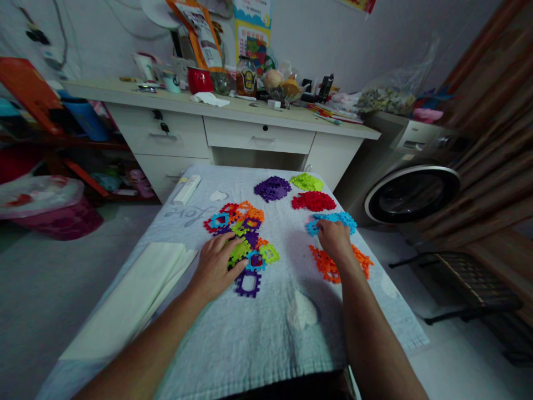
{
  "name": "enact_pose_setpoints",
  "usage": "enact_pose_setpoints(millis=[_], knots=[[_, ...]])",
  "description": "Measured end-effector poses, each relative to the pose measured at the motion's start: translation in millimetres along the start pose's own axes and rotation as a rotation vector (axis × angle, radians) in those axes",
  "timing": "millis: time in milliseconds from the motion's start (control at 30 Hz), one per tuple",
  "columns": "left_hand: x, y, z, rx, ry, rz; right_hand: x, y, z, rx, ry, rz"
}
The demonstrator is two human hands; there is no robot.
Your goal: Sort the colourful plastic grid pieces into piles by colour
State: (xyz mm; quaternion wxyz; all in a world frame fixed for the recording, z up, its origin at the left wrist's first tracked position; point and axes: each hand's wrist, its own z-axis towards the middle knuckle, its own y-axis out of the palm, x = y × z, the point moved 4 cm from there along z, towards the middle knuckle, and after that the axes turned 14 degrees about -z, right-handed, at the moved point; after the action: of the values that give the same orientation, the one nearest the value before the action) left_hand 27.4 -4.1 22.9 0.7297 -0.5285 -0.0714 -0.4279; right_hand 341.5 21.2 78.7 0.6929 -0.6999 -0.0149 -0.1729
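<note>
My left hand rests with spread fingers on the near left side of a mixed heap of plastic interlocking pieces, its fingertips touching a lime-green piece. A purple square frame piece lies at the heap's near edge. Over on the right, my right hand reaches down to a pile of blue pieces, fingers curled together at its near edge; whatever they pinch is hidden. Close under that wrist is an orange pile. Beyond the blue one are a red pile, a purple pile and a lime-green pile.
A folded white cloth and a white oblong box lie along the left of the cloth-covered table. Behind stands a white cabinet crowded with jars. A washing machine and a woven stool are at right.
</note>
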Motion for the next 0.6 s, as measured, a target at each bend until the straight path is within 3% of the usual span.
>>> enact_pose_setpoints(millis=[600], knots=[[0, 0.6, 0, 0.001, 0.004, -0.005, -27, 8, -5, -0.023, -0.204, -0.028]])
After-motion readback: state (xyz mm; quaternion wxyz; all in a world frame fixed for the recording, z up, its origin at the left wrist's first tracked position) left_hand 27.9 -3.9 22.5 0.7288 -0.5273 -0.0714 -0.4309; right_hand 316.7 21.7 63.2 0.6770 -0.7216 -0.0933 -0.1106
